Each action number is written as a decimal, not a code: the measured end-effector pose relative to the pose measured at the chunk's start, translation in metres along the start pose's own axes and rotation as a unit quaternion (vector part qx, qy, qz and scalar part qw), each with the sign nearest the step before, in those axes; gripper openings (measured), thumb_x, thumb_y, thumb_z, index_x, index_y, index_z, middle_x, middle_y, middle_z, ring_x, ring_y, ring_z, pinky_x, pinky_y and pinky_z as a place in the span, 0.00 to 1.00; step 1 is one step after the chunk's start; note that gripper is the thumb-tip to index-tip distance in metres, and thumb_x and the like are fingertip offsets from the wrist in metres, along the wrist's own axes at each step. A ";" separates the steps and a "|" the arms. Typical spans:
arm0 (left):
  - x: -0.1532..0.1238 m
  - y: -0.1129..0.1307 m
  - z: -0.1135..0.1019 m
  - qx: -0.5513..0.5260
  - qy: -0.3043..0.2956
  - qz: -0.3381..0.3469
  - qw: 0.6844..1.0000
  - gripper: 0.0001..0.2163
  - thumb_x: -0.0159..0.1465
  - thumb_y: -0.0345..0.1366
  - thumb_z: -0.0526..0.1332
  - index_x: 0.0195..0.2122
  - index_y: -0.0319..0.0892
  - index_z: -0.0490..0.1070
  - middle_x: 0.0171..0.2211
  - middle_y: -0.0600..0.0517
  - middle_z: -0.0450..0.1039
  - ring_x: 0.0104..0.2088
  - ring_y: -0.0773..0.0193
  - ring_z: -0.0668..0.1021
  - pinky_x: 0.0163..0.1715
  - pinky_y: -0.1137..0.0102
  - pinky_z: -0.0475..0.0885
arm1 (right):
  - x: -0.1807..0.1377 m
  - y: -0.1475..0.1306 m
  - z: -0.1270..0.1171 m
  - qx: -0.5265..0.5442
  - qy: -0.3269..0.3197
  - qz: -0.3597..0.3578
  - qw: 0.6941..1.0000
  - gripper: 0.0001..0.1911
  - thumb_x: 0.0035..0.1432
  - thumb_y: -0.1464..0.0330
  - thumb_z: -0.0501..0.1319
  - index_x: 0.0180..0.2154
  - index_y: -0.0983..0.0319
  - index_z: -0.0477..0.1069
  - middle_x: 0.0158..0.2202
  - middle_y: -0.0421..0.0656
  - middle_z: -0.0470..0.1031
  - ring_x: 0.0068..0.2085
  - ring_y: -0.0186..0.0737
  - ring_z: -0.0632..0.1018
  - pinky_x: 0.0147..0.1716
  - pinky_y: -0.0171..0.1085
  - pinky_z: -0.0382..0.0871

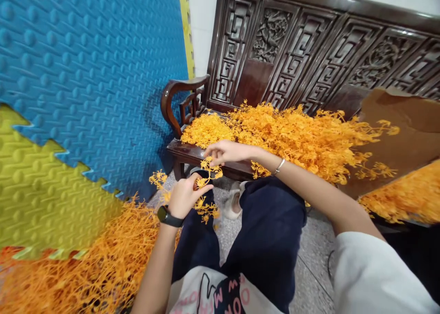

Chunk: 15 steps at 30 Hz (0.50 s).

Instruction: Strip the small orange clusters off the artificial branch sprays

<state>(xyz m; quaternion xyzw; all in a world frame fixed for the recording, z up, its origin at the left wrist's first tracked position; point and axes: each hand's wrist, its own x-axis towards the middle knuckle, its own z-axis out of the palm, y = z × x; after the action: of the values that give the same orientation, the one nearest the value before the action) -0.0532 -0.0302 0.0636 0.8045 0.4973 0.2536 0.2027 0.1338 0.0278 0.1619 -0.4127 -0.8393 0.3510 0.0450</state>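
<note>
My left hand (187, 194), with a dark watch on its wrist, is closed around an orange plastic flower sprig (205, 209). Small branching heads of the sprig stick out on both sides of that hand. Just above it, my right hand (225, 152) pinches at an upper flower head of the same sprig, fingers curled down. Behind the right hand, a large heap of similar orange sprigs (292, 135) covers much of the bench seat. A flatter pile of yellow-orange flower pieces (208, 129) lies near the bench's armrest.
The dark carved wooden bench (257, 82) stands ahead. Blue foam matting (85, 71) with a yellow section (44, 190) rises at my left. Bare orange stems (113, 259) heap at lower left. Brown cardboard (385, 140) and more orange sprigs (409, 190) are at right.
</note>
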 end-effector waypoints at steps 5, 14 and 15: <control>0.003 -0.004 0.013 -0.025 0.001 0.003 1.000 0.19 0.53 0.53 0.58 0.33 0.42 0.70 0.16 0.56 0.64 0.19 0.65 0.69 0.22 0.73 0.57 | 0.010 0.024 -0.003 0.047 -0.012 0.015 0.999 0.10 0.49 0.75 0.61 0.35 0.68 0.64 0.25 0.38 0.69 0.25 0.27 0.70 0.28 0.29 0.64; 0.019 -0.004 0.036 -0.245 -0.007 -0.035 0.969 0.16 0.57 0.49 0.56 0.37 0.41 0.70 0.28 0.53 0.74 0.26 0.66 0.74 0.27 0.74 0.66 | 0.012 0.038 -0.007 0.094 0.011 -0.011 0.995 0.10 0.51 0.71 0.62 0.30 0.65 0.59 0.26 0.37 0.67 0.26 0.26 0.69 0.29 0.29 0.63; 0.020 -0.004 0.039 -0.263 -0.003 -0.034 0.964 0.15 0.58 0.47 0.55 0.37 0.41 0.70 0.31 0.52 0.74 0.28 0.66 0.74 0.28 0.74 0.66 | 0.008 0.041 -0.007 0.081 0.005 -0.008 0.997 0.11 0.51 0.69 0.62 0.33 0.65 0.60 0.28 0.38 0.69 0.28 0.26 0.70 0.30 0.29 0.64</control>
<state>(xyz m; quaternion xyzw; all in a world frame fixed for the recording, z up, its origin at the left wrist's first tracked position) -0.0243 -0.0129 0.0344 0.7062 0.4401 0.3659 0.4168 0.1584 0.0543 0.1403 -0.4027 -0.8112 0.4153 0.0856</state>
